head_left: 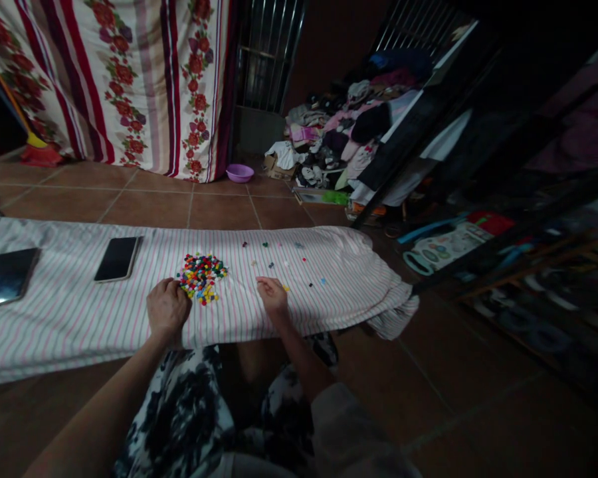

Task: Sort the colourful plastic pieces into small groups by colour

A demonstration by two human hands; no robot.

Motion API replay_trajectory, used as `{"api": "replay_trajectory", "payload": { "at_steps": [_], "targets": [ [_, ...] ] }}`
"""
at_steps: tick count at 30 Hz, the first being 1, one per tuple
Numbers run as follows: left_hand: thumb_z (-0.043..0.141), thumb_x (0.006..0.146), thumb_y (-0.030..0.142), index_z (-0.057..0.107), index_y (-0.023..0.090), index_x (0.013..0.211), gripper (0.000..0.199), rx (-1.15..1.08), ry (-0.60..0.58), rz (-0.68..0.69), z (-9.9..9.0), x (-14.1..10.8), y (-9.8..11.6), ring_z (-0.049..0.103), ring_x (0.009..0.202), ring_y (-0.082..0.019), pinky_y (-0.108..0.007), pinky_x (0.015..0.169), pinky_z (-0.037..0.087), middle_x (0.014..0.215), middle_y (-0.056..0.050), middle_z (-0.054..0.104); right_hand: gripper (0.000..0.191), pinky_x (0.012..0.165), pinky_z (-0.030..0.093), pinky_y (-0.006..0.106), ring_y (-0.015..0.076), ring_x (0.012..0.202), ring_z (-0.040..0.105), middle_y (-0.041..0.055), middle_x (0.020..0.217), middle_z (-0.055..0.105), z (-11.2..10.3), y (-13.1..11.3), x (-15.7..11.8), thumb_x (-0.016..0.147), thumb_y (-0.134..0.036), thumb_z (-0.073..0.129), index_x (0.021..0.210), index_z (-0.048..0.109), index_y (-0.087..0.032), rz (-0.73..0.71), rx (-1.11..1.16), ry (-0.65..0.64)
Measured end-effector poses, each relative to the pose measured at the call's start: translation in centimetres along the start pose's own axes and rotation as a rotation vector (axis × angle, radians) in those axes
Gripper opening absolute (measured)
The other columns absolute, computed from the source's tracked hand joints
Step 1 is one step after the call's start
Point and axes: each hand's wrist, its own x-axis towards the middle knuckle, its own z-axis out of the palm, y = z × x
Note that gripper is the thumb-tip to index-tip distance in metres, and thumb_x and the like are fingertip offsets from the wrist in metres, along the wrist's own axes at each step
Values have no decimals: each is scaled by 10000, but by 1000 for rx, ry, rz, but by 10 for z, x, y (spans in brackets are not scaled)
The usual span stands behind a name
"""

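a: what's under everything?
b: the striped cloth; it's rumpled, so i'd press gently. two phones lie to the left.
a: and the hands?
b: the left hand bends its fingers at the heap's near left edge; can't tell if they grip anything. the right hand has curled fingers beside the heap; can't tell if the tips meet or hold something.
a: the heap of coloured pieces?
b: between the hands, slightly beyond. light fingertips should avoid scattering it.
a: the smallest?
b: single pieces, like the red one, sit apart rightward; keep sleeves clear.
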Motion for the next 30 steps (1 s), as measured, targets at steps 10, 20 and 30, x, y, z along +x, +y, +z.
{"api": "replay_trajectory", "payload": {
  "at_steps": [10,20,30],
  "targets": [
    [373,852,270,667,129,982,352,34,-40,19,-5,0,3,595,984,-284,-409,864,441,1067,-162,662,281,846,509,385,233,856,613,104,843,692,-118,59,26,761,-268,458,821,716,-176,-2,-356,305],
    [422,813,265,660,169,947,290,14,-64,17,-8,-1,5,571,1025,-280,-409,893,418,1065,-141,650,285,841,494,341,219,859,614,90,875,713,-122,72,35,771,-209,462,850,736,-194,24,-536,113],
    [391,846,271,660,157,962,314,15,-11,3,-3,0,4,590,1001,-281,-414,875,431,1083,-151,657,238,856,491,360,214,865,579,74,869,671,-112,72,27,769,-178,497,809,730,-210,10,-557,104]
  ]
}}
